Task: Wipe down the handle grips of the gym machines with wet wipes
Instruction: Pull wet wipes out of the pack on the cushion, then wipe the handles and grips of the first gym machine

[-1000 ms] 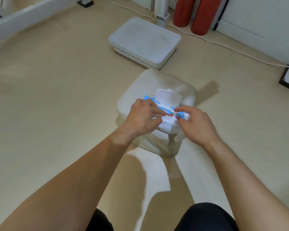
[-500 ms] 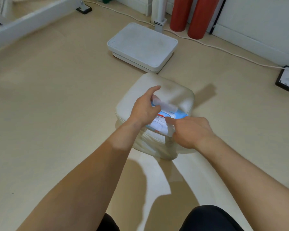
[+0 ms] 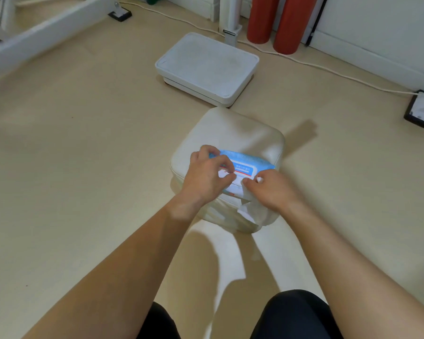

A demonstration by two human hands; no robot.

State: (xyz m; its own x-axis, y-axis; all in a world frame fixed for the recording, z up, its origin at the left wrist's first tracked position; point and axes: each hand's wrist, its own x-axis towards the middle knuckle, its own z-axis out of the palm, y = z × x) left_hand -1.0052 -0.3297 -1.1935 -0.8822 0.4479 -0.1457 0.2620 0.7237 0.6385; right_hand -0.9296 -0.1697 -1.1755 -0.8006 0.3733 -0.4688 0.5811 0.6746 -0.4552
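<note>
Right below my head camera, the pack (image 3: 247, 165) lies on the cream stool (image 3: 230, 130) in front of my knees, lid apparently down. My left hand (image 3: 207, 177) curls round its left end, grip clamped on the pack. My right hand (image 3: 273, 192) pinches a wipe (image 3: 245, 211), which hangs limp under the palm. I expect the wipe to be light, damp and floppy, so it is best bunched in the palm. The pack looks soft and slick, so I should hold it by its ends.

Left hand (image 3: 206, 177) grips wipes pack (image 3: 250, 165); right hand (image 3: 274, 192) pinches a wipe (image 3: 246, 211).
</note>
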